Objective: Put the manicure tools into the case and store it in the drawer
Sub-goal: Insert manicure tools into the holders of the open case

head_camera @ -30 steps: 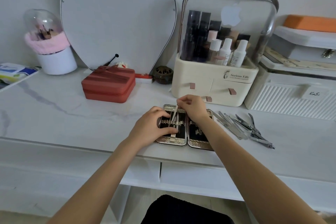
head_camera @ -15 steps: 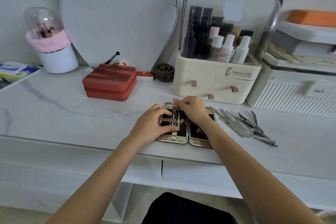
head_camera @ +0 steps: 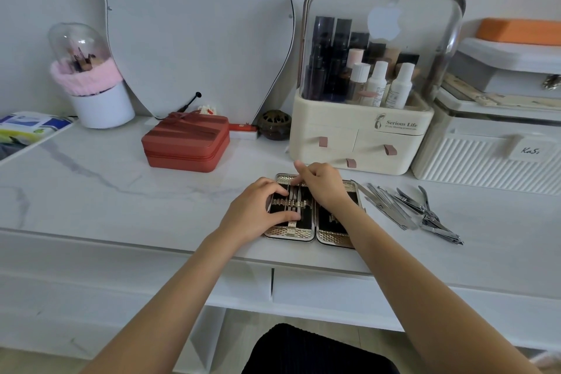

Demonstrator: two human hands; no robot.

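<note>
— What is in the case [head_camera: 303, 235] now?
— It lies open near the counter's [head_camera: 121, 191] front edge. I see thin steel tools under its strap in the left half.
— And the hands?
— My left hand [head_camera: 258, 209] presses flat, fingers spread; my right hand [head_camera: 321, 184] pinches one tool's top. The loose tools [head_camera: 409, 209] lie just right.

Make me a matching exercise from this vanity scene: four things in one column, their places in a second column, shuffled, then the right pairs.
Things:
1. manicure case
2. loose manicure tools
3. red zip box
4. brush holder

Places:
A. far left, by the wall
B. on the tabletop, right of the open case
C. open under both hands
D. in front of the mirror

Pairs: 1-C, 2-B, 3-D, 4-A
</note>
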